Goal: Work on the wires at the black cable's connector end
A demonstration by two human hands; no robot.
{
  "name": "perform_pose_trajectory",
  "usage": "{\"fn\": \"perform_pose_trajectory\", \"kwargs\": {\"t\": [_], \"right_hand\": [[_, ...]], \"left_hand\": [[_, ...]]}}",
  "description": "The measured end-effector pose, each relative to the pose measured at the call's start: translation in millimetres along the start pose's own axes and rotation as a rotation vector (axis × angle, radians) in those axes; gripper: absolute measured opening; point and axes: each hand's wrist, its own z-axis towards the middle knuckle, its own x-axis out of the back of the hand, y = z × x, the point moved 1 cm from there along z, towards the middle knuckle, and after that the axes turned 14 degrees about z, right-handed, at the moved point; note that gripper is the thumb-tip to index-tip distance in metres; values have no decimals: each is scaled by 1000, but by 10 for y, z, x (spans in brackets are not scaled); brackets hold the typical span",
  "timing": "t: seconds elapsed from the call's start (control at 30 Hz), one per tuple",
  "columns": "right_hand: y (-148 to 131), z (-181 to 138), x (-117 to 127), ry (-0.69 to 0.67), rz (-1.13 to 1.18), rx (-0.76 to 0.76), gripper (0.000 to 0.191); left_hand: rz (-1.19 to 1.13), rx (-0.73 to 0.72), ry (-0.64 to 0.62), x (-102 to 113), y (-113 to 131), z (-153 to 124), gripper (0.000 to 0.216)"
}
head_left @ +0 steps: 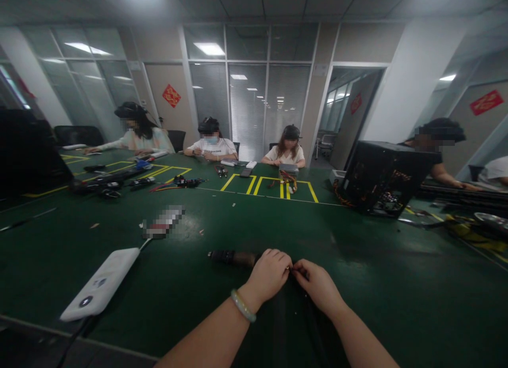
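My left hand [270, 273], with a pale bangle [243, 305] on its wrist, is curled over the right end of a dark cylindrical tool [238, 258]. The tool lies sideways, with a brownish middle and a small metal tip at its left end. Fingertips of my right hand [315, 283] are pinched together, almost meeting my left fingers. What lies between the fingertips is too small and dark to make out. Below my hands a dark cable [315, 325] runs toward me across the green tabletop [381, 294].
A white power bank [103, 283] lies left, its cable running to a blurred-out device [164, 222]. Dark cable bundles [107, 183] are farther left. A black computer case [391, 177] stands right. Several people sit across the table, one near a grey box [289, 169] with wires.
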Motion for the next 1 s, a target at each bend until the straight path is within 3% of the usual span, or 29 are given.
{"fn": "perform_pose_trajectory", "kwargs": {"t": [0.83,1.0], "right_hand": [[32,-19,-19,39,59,-13,15],[1,-30,-3,31,58,-20,16]], "left_hand": [[-126,7,49,50,7,-75,18],[-138,67,54,64,28,-75,13]]}}
